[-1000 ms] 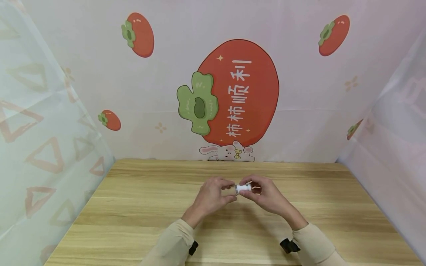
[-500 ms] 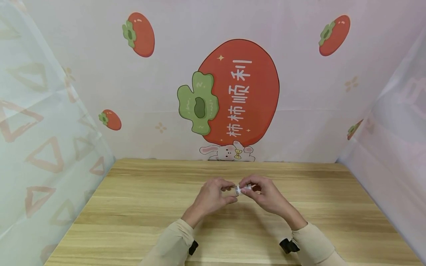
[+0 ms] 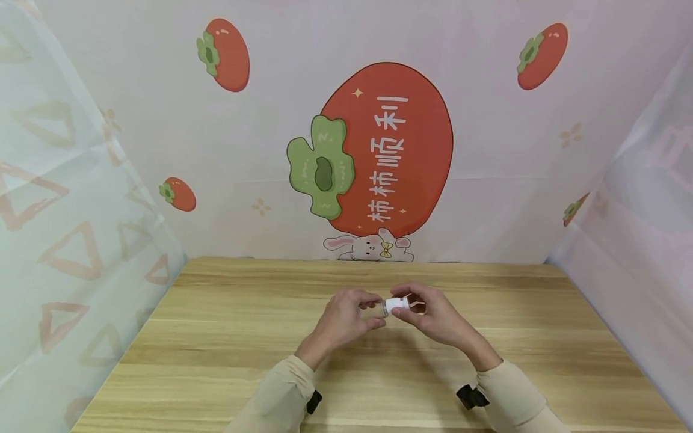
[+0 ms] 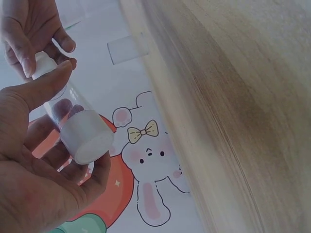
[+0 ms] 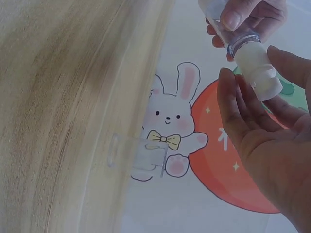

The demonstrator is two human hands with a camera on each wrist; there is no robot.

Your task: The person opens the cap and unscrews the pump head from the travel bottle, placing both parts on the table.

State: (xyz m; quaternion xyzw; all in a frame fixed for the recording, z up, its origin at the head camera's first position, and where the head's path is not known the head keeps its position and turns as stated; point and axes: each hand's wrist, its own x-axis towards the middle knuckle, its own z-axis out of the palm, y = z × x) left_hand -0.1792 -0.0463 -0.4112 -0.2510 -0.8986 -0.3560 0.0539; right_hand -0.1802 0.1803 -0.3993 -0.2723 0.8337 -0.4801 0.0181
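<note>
A small bottle with a clear body has a white cap at one end and a thick white base at the other. It lies sideways above the table, pointing left to right between both hands. My left hand holds the clear body, thumb on one side and fingers curled round the other. Around the cap, my right hand has its fingers and thumb spread; in the right wrist view a gap shows between the index fingertip and the cap. The clear neck ring shows beside the cap.
The wood-grain table lies beneath both hands. Behind it rises a white backdrop printed with persimmons and a rabbit, with pale sheets at either side. Black straps sit at the wrists. A clear rectangular piece shows in the wrist views.
Half a second ago the right fingers closed further over the cap; now they have spread and more of the cap shows. The left hand has stayed in place with the bottle.
</note>
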